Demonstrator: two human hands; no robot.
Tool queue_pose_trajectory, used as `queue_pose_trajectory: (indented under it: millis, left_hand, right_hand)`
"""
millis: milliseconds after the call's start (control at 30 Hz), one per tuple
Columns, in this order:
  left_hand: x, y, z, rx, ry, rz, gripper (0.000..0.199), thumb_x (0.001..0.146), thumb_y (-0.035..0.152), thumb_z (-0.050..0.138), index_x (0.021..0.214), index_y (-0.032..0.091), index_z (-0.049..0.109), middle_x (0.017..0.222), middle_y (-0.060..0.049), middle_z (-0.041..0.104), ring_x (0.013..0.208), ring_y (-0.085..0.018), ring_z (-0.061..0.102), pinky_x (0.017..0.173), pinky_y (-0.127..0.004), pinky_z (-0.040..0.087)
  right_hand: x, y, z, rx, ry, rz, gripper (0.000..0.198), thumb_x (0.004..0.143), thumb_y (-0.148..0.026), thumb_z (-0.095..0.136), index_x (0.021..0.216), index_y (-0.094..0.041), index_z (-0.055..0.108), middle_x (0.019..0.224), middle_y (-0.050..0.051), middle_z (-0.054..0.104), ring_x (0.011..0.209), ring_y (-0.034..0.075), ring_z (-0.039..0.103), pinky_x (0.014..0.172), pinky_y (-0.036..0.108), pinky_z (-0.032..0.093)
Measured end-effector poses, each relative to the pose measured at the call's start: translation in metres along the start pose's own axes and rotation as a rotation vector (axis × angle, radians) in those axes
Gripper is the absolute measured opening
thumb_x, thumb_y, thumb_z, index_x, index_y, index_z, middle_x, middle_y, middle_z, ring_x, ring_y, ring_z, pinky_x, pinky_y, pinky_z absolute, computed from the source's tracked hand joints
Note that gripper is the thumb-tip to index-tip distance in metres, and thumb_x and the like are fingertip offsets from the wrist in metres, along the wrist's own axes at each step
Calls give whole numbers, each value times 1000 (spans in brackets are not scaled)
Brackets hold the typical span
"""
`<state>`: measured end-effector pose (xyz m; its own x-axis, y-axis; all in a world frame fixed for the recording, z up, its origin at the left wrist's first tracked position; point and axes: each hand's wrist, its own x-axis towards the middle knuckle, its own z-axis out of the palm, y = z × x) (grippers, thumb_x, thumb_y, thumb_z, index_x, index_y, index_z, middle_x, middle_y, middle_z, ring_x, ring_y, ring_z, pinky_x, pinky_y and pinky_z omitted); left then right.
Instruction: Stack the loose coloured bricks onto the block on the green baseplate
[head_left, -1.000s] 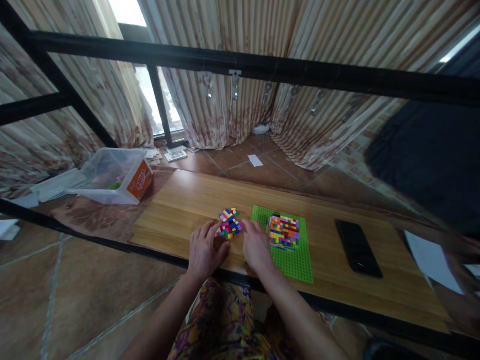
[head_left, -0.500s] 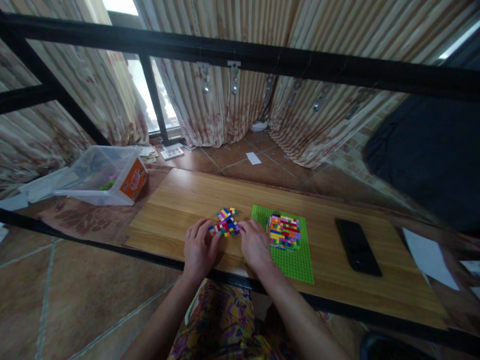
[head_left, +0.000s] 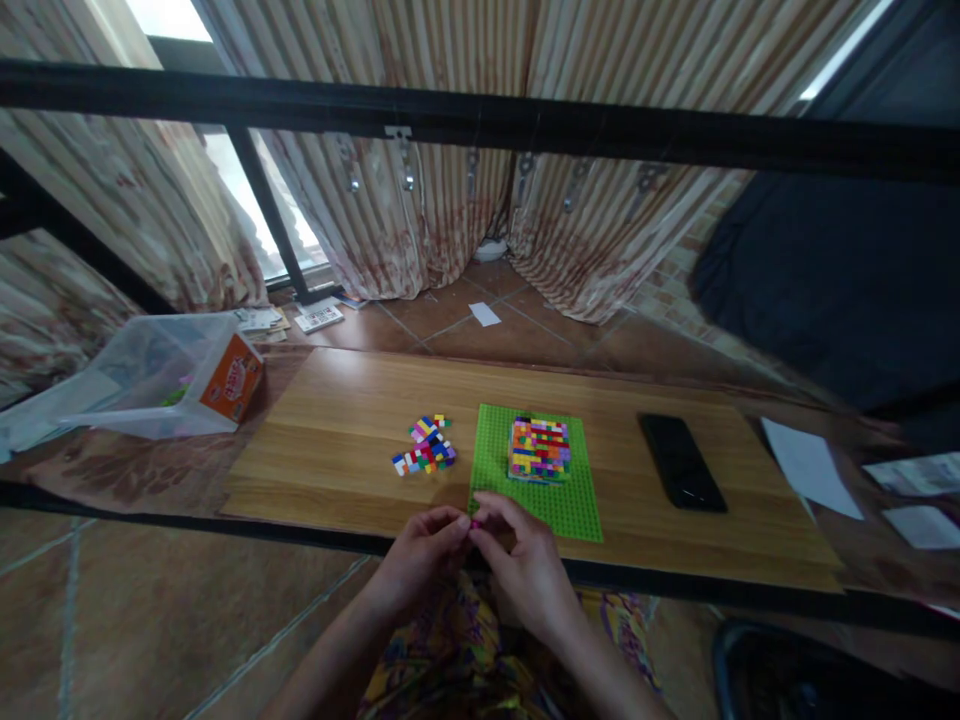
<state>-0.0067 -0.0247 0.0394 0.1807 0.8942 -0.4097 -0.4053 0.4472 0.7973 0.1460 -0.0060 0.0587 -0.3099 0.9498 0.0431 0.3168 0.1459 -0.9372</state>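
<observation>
Left hand (head_left: pixel 427 550) and right hand (head_left: pixel 529 560) are pinching a tiny pink toy brick (head_left: pixel 475 524) between their fingers at the counter (head_left: pixel 337 400)'s near edge; long axis unreadable. Green studded baseplate (head_left: pixel 581 515) is lying far-right, right hand sitting nearer.

To the right of the right hand (head_left: pixel 525 565) lies a black phone (head_left: pixel 681 462); farther right, a white sheet of paper (head_left: pixel 810 467). Well ahead of the left hand (head_left: pixel 421 552), off to its left, sits a booklet (head_left: pixel 319 317). Far ahead of both, striped curtains (head_left: pixel 442 220) hang behind a black rail (head_left: pixel 480 118), above a tiled floor (head_left: pixel 442 325).
</observation>
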Motion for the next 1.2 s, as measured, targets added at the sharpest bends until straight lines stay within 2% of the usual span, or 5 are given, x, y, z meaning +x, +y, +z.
queue_pose_trajectory:
  millis: [167,600,900,1033,1200]
  left_hand:
    - [-1,1,16,48,-24,28,33,80,42,66,64,14,56,54,5,44,48,-6,34,47,-19,27]
    - [-3,13,39,519,59,356,13,85,25,56,78,16,61,67,0,60,60,-11,51,59,-21,42]
    - [2,19,43,330,80,293,13,79,27,62,77,14,62,57,3,54,54,-9,47,54,-20,40]
    - [8,14,35,272,145,266,16,76,29,66,83,15,63,64,2,58,55,-9,50,55,-20,43]
    - [18,1,14,322,204,324,21,77,31,65,93,17,67,80,-2,63,69,-14,57,61,-23,49]
  right_hand:
    - [-5,5,-8,107,-4,80,15,84,-32,60,79,-22,68,78,1,65,76,17,61,71,27,47]
    - [-2,-1,-17,497,146,278,17,72,-36,71,73,-20,73,59,-1,62,56,12,51,56,25,41]
    - [0,4,-21,679,116,329,19,73,-38,72,76,-19,74,60,-2,61,55,11,49,59,26,40]
    - [6,12,-32,482,222,279,18,75,-38,70,81,-22,75,69,0,66,61,13,55,61,28,44]
    - [25,17,-62,36,331,-43,15,82,-34,62,84,-25,74,88,3,68,84,19,62,77,33,48]
